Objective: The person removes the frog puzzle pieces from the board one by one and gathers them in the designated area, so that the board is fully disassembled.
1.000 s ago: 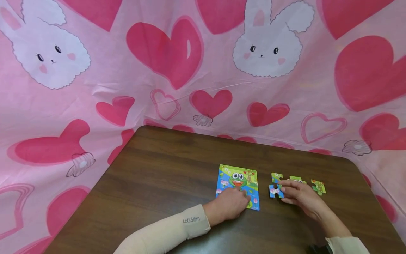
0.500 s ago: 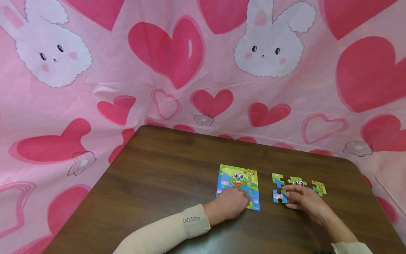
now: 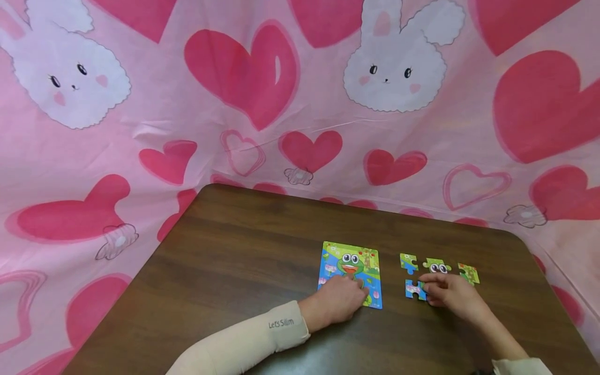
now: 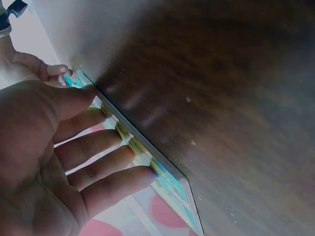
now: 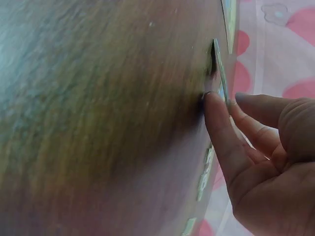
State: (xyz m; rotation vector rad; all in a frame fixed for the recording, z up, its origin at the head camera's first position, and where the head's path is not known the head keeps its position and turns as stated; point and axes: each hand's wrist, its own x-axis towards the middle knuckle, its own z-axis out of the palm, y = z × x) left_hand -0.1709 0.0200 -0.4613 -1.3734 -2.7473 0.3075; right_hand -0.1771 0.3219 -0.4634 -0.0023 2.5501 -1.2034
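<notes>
In the head view, a frog picture board (image 3: 374, 284) lies flat on the table. My left hand (image 3: 336, 301) rests on its lower part and hides it there. The left wrist view shows the left hand (image 4: 64, 147) with its fingers extended and fingertips touching the board (image 4: 172, 184). To the right, my right hand (image 3: 452, 296) pinches the right side of a blue puzzle piece (image 3: 412, 289) with pink on it. In the right wrist view, that puzzle piece (image 5: 220, 69) is slightly tilted off the table, at the fingertips of the right hand (image 5: 266, 142).
Above the held piece lie a green-and-blue corner piece (image 3: 408, 262), a piece with the frog's eyes (image 3: 437, 265) and a tree corner piece (image 3: 470, 273), partly behind the hand. The brown table (image 3: 244, 250) meets a pink heart-and-rabbit cloth (image 3: 323, 94) behind.
My right hand has drawn the blue puzzle piece slightly right and toward me, apart from the corner piece above it. The left hand and the board have stayed in place.
</notes>
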